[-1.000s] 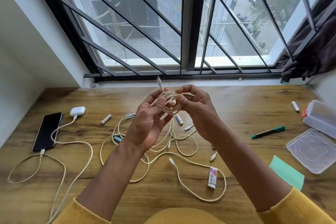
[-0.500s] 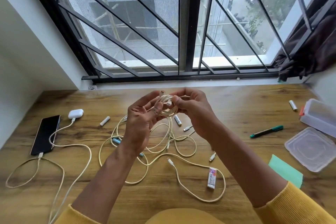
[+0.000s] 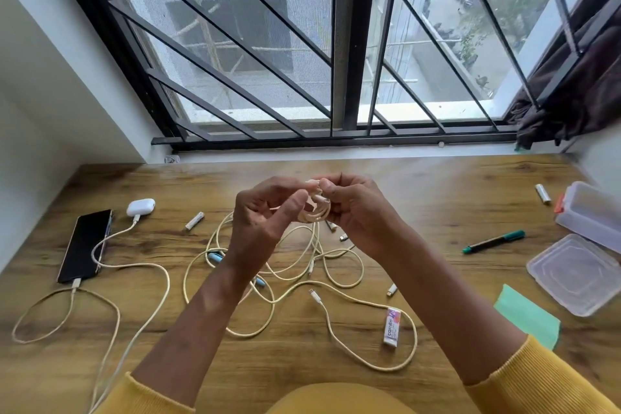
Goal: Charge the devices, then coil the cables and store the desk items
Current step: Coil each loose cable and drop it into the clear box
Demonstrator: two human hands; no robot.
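**Cable coil up in both hands, desk strewn w/ leads**

Both hands up over the mid desk. Left hand [image 3: 265,222] has thumb and fingers curled onto the small cream cable coil [image 3: 314,208]; right hand [image 3: 356,212] pinches the coil's top from the other side. Coil held in the air betw. the two, clear of the wood. Yellow sleeves at the bottom edge.

Desk [image 3: 437,185] is wood-grain, brown, set right against a window w/ black diagonal grille [image 3: 235,44]; street and parked bikes visible outside. White wall on the left, dark curtain [image 3: 578,94] bunched at the right corner.

Under the hands: tangle of loose cream cables [image 3: 302,279] sprawled across the centre, several plug ends showing. Far left, a black phone [image 3: 85,245] lies flat w/ a cable plugged at its near end; white earbud case [image 3: 141,207] just beyond it, also w/ a cable in. A battery [image 3: 195,220] sits near the case, another battery [image 3: 543,193] far right by the clear box [image 3: 591,212]. Box's lid [image 3: 574,274] lies apart, nearer me. Green-capped pen [image 3: 494,241] betw. the hands and the lid. Green sticky pad [image 3: 527,319] at the right, eraser [image 3: 392,326] inside a cable loop, front centre.
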